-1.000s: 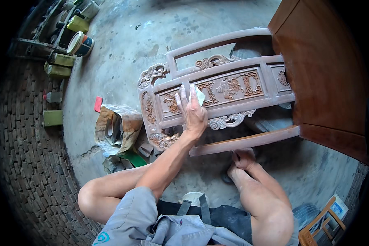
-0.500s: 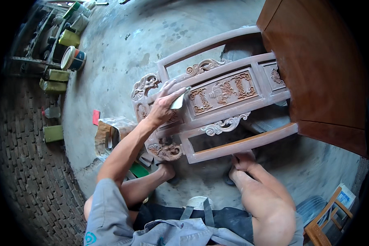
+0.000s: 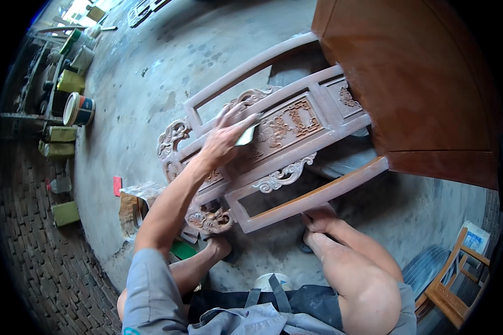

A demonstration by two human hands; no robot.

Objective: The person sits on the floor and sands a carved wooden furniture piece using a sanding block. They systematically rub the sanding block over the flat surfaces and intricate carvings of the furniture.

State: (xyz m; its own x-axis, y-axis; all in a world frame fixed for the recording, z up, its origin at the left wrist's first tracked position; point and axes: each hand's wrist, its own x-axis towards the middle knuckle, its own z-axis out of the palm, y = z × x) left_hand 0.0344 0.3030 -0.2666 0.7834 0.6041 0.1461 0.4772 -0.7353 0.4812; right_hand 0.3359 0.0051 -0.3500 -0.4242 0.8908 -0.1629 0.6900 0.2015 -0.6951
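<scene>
A carved wooden chair point(image 3: 288, 148), dusty and pale brown, lies tipped over in front of me, its carved back panel facing up. My left hand point(image 3: 226, 137) presses a folded pale sheet of sandpaper point(image 3: 247, 135) onto the left part of the middle panel, fingers stretched over the upper border. That hand covers some of the carving. My right hand point(image 3: 321, 216) is at the underside of the near rail point(image 3: 318, 192), closed against it, with its fingertips hidden.
A smooth reddish-brown wooden board point(image 3: 408, 84) rises at the chair's right end. Paint buckets point(image 3: 79, 109) and yellow-green cans point(image 3: 60, 134) line the left, by a brick floor point(image 3: 33, 223). A crumpled bag point(image 3: 137, 204) sits near my left foot; a small wooden chair point(image 3: 452, 285) stands lower right.
My left hand has slid rightward over the chair, from the panel's left border onto its carving. The whole view has shifted, placing the chair further left. My right hand stays by the near rail.
</scene>
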